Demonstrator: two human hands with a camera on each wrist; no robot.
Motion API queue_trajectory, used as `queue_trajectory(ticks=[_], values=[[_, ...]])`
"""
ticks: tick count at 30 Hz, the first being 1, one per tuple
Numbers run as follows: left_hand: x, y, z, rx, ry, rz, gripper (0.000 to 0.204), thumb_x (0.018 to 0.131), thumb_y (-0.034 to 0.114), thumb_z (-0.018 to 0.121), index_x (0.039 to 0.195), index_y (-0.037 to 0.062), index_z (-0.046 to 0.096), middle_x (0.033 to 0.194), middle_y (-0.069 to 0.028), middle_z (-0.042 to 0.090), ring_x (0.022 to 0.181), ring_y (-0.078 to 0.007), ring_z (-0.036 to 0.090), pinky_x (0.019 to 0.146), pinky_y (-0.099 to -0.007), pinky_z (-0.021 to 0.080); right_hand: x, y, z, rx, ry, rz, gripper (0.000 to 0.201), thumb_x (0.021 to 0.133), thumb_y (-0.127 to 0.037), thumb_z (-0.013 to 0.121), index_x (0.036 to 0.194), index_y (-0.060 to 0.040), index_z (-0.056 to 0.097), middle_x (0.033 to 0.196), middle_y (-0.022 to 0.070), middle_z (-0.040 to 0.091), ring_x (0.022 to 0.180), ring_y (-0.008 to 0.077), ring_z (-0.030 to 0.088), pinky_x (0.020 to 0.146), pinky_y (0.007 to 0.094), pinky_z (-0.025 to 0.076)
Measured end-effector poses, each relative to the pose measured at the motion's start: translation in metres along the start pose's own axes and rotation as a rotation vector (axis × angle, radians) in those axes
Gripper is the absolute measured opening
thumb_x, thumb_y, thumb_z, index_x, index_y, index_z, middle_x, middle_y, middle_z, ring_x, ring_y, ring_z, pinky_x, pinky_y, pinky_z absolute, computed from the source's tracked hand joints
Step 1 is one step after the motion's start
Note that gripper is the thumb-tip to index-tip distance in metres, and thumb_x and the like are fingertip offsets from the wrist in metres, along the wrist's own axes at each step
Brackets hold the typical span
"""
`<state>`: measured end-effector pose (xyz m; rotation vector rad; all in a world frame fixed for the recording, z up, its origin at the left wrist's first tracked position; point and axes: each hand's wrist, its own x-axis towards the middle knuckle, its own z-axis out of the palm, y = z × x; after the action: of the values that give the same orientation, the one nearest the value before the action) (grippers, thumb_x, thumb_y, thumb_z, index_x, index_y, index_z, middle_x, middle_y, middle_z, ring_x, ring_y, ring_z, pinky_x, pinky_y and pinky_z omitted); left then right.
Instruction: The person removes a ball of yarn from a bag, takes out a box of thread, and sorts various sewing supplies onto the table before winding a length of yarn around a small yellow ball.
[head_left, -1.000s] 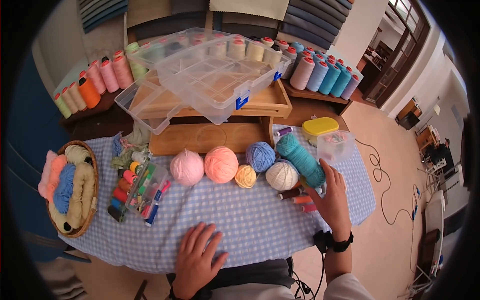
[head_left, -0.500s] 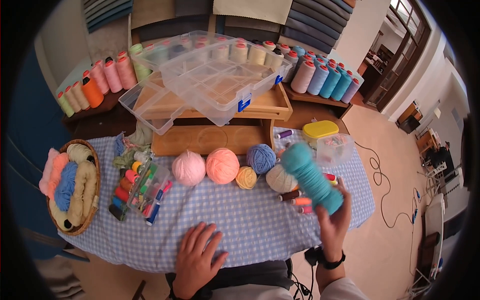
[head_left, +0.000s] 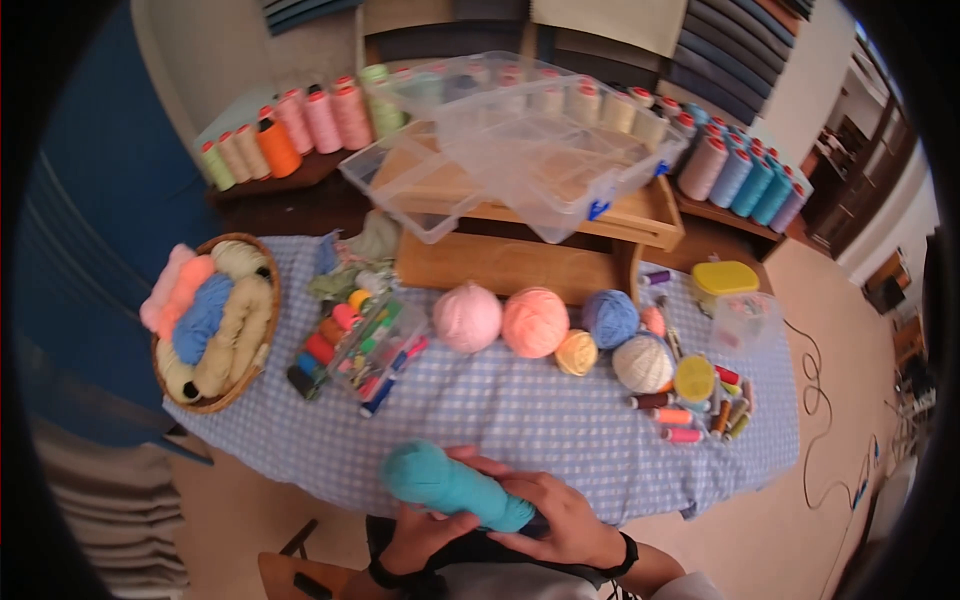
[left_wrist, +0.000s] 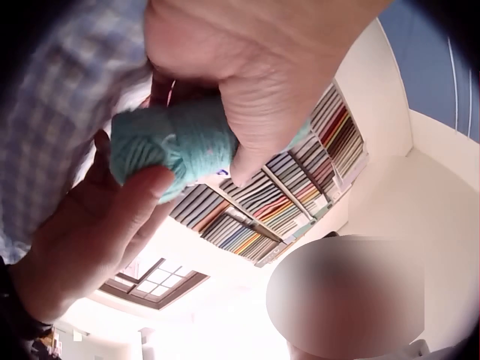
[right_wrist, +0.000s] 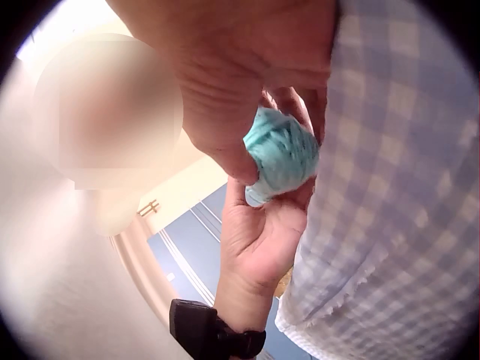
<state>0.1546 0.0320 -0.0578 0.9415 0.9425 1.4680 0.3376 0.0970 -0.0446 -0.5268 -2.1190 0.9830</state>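
A teal skein of yarn [head_left: 455,487] lies aslant in the head view, its long axis running from upper left to lower right. Its bulkier rounded end points up and to the left, toward the basket side; the narrower end points toward the person's right forearm.

It is held between both hands at the near edge of the cloth-covered counter [head_left: 540,435]. The left hand [head_left: 425,537] grips it from the left, thumb on the near side and fingers on the far side. The right hand [head_left: 565,520] closes round the narrower end, fingers over it and thumb beneath.

Beyond the skein, on the blue-and-white check, sit a pink ball [head_left: 467,318], a peach ball [head_left: 535,322], a small yellow ball [head_left: 576,353], a blue ball [head_left: 610,318] and a white ball [head_left: 643,363]. Small thread spools [head_left: 683,436] lie right of them; a wicker basket [head_left: 213,406] holding yarn stands at the far left.

Behind are clear plastic boxes [head_left: 560,170] on a wooden organizer [head_left: 510,265], with thread cones [head_left: 277,150] on side shelves and fabric samples [head_left: 725,60] on the wall.
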Motion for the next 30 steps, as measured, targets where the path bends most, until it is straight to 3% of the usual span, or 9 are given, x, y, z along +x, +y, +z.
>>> queue_trajectory(ticks=[2,7,10,13,15,19,21,26,30], values=[[0.000,-0.002,0.003,-0.038,-0.087,-0.010,0.057,0.085,0.016,0.072,0.130,0.0013,0.041,0.120,-0.0204,0.059,0.117,-0.0327,0.056,0.100,-0.0462,0.045,-0.001,0.004,0.001,-0.108,-0.119,0.027,0.055,0.075,-0.023,0.081,0.118,0.0005,0.055,0.105,0.0168,0.062,0.090,0.0326,0.062,0.076,0.0374,0.053],[-0.006,0.000,-0.002,0.063,-0.027,0.040,0.051,0.082,0.015,0.075,0.122,0.0013,0.047,0.108,-0.0157,0.064,0.106,-0.0304,0.062,0.094,-0.0452,0.049,0.000,0.001,-0.006,-0.056,-0.209,0.108,0.055,0.072,-0.025,0.082,0.115,0.0010,0.058,0.105,0.0168,0.064,0.092,0.0336,0.061,0.078,0.0377,0.051],[-0.013,0.016,-0.016,0.124,0.204,0.092,0.047,0.080,0.016,0.076,0.116,0.0010,0.050,0.096,-0.0134,0.064,0.087,-0.0245,0.065,0.076,-0.0400,0.055,-0.001,0.002,-0.004,-0.047,-0.143,0.134,0.050,0.078,-0.025,0.078,0.115,0.0014,0.058,0.106,0.0149,0.064,0.090,0.0319,0.061,0.078,0.0368,0.051],[-0.025,0.038,-0.043,0.287,0.428,0.179,0.045,0.080,0.015,0.074,0.116,0.0011,0.050,0.095,-0.0130,0.064,0.086,-0.0230,0.064,0.075,-0.0383,0.054,-0.002,0.002,-0.005,-0.006,-0.139,0.190,0.046,0.077,-0.021,0.078,0.114,-0.0007,0.059,0.111,0.0145,0.065,0.094,0.0323,0.061,0.082,0.0373,0.049],[-0.036,0.053,-0.074,0.500,0.557,0.313,0.043,0.080,0.001,0.071,0.118,0.0002,0.051,0.098,-0.0098,0.064,0.090,-0.0186,0.063,0.079,-0.0333,0.052,-0.001,-0.001,-0.004,0.020,-0.129,0.183,0.044,0.077,-0.020,0.077,0.113,-0.0005,0.059,0.110,0.0148,0.065,0.093,0.0328,0.061,0.082,0.0380,0.049],[-0.021,0.118,-0.112,1.110,1.009,0.567,0.055,0.078,0.007,0.075,0.125,0.0003,0.047,0.104,-0.0108,0.062,0.092,-0.0204,0.062,0.080,-0.0337,0.051,0.002,-0.005,-0.004,-0.038,-0.115,0.167,0.044,0.077,-0.019,0.077,0.113,-0.0006,0.059,0.107,0.0157,0.064,0.091,0.0336,0.060,0.080,0.0385,0.049],[-0.008,0.157,-0.151,1.595,0.977,0.601,0.057,0.080,0.013,0.075,0.128,0.0008,0.044,0.105,-0.0138,0.061,0.093,-0.0236,0.062,0.080,-0.0358,0.050,0.000,-0.004,-0.003,-0.038,-0.114,0.165,0.044,0.077,-0.019,0.077,0.113,-0.0007,0.059,0.106,0.0160,0.064,0.090,0.0338,0.060,0.080,0.0387,0.049],[0.029,0.222,-0.213,1.752,0.895,0.305,0.057,0.084,0.024,0.072,0.128,0.0004,0.044,0.113,-0.0230,0.059,0.100,-0.0390,0.061,0.081,-0.0419,0.049,-0.003,0.002,-0.002,-0.025,-0.082,0.142,0.043,0.077,-0.014,0.077,0.113,-0.0006,0.059,0.104,0.0165,0.064,0.088,0.0334,0.060,0.077,0.0378,0.049],[0.055,0.236,-0.226,1.907,0.793,0.226,0.056,0.083,0.027,0.072,0.127,0.0012,0.049,0.117,-0.0198,0.058,0.103,-0.0395,0.060,0.082,-0.0433,0.050,-0.003,0.003,-0.001,-0.030,-0.078,0.128,0.041,0.077,-0.012,0.076,0.112,-0.0005,0.059,0.103,0.0163,0.065,0.087,0.0331,0.061,0.076,0.0375,0.050]])
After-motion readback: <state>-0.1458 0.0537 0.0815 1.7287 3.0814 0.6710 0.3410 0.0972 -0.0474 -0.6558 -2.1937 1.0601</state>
